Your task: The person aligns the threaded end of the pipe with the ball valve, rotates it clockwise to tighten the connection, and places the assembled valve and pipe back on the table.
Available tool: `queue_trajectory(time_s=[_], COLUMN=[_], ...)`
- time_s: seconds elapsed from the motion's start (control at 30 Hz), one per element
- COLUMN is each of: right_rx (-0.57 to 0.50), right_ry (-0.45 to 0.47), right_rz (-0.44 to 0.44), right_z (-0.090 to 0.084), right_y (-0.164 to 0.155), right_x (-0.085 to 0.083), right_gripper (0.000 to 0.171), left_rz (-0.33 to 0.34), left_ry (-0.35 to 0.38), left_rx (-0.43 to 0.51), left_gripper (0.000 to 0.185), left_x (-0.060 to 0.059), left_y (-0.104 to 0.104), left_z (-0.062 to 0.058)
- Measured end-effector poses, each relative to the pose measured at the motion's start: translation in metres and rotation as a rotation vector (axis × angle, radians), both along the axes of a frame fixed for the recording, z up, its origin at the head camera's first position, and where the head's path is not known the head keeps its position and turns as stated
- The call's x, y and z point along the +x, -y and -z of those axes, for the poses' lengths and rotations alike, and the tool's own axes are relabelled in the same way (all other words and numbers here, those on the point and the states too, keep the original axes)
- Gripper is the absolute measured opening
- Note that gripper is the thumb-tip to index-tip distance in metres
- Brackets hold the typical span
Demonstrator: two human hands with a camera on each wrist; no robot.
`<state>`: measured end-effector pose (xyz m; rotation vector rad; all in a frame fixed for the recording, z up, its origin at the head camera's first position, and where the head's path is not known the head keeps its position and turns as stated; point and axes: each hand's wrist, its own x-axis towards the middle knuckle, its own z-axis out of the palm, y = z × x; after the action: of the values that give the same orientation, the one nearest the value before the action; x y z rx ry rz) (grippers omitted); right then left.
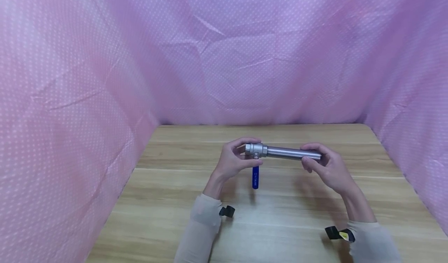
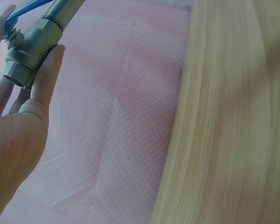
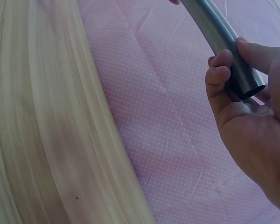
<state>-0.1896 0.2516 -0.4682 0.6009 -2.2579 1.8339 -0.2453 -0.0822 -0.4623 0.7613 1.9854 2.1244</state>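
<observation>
A silver ball valve with a blue lever handle is joined to a steel pipe, and the two lie level across the head view. My left hand grips the valve body between thumb and fingers, with the lever pointing toward me. At the pipe's far right end, my right hand holds it with thumb and curled fingers. Threads show where the valve meets the pipe in the left wrist view. The open pipe end faces my right palm in the right wrist view.
Both hands are above a wood-grain table, where their shadows fall. Pink dotted sheeting stands behind the table and along both sides. Black straps sit at the cuffs of the light sleeves.
</observation>
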Motion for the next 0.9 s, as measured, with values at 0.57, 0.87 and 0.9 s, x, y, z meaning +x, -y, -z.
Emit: queue_trajectory(time_s=[0.57, 0.87, 0.9], right_rx=[-0.076, 0.015, 0.018], right_ry=[-0.024, -0.018, -0.015], right_rz=[-0.033, -0.003, -0.006], right_z=[-0.004, -0.0035, -0.0036], right_y=[0.0009, -0.0005, -0.0006], right_x=[0.0022, -0.0004, -0.0001], right_gripper=[0.033, 0.022, 0.022], left_rz=[-0.013, -0.017, -0.017], left_ry=[-0.026, -0.036, -0.039], left_rx=[-0.011, 0.016, 0.017], left_gripper=[0.063, 0.064, 0.064], left_x=[0.001, 0.0012, 0.0011], left_y=[0.0025, 0.0033, 0.0033], left_z=[-0.002, -0.0031, -0.0029])
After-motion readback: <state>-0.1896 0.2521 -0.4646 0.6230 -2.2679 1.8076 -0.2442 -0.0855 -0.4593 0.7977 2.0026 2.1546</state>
